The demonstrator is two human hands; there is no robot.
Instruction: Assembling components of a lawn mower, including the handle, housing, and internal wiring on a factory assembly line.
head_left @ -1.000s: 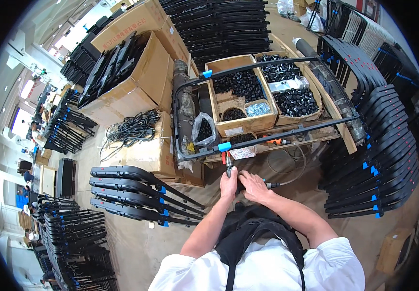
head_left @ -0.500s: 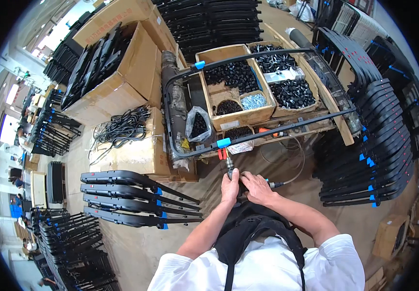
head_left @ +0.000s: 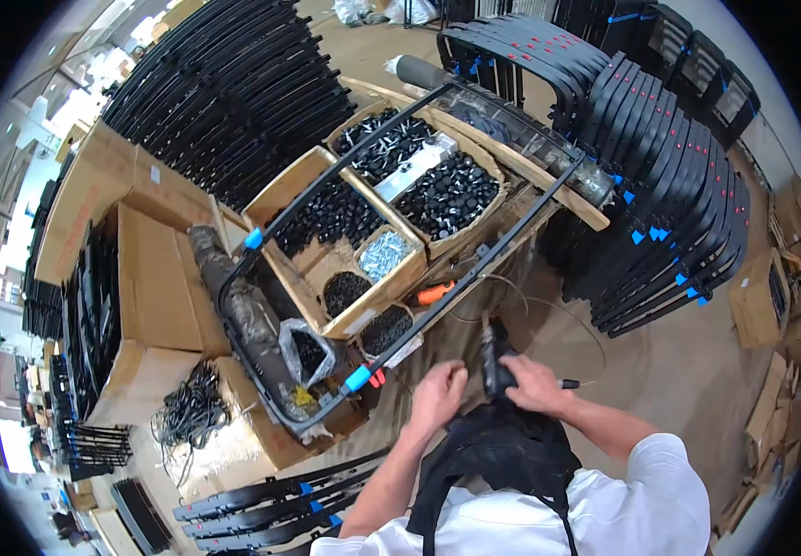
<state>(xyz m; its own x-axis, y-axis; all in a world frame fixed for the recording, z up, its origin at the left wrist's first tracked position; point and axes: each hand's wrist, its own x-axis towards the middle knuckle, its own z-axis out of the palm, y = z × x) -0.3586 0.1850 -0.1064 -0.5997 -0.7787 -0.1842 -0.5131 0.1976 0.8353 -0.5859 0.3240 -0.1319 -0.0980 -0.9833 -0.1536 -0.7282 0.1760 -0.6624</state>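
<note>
My right hand (head_left: 534, 382) is wrapped round a dark pneumatic driver (head_left: 491, 357), its tip pointing away from me. Left of the tool, my left hand (head_left: 437, 397) is held apart from it with curled fingers; whatever they may hold is hidden. Beyond both hands a long black tubular frame (head_left: 460, 285) with rounded corners lies slanted across the parts boxes. Blue clips (head_left: 358, 378) sit on its rails. A small red-tipped piece (head_left: 377, 377) shows beside the near clip.
A wooden parts box (head_left: 400, 301) holds black caps and silver screws. A thin hose (head_left: 567, 304) loops right of the driver. An orange-handled tool (head_left: 435, 294) lies by the boxes. Stacked black frames (head_left: 669, 195) stand right; cartons (head_left: 164, 278) and coiled cables (head_left: 195, 408) sit left.
My view has turned to the right. My left hand has come off the driver and moved left of it, while my right hand keeps hold of the tool.
</note>
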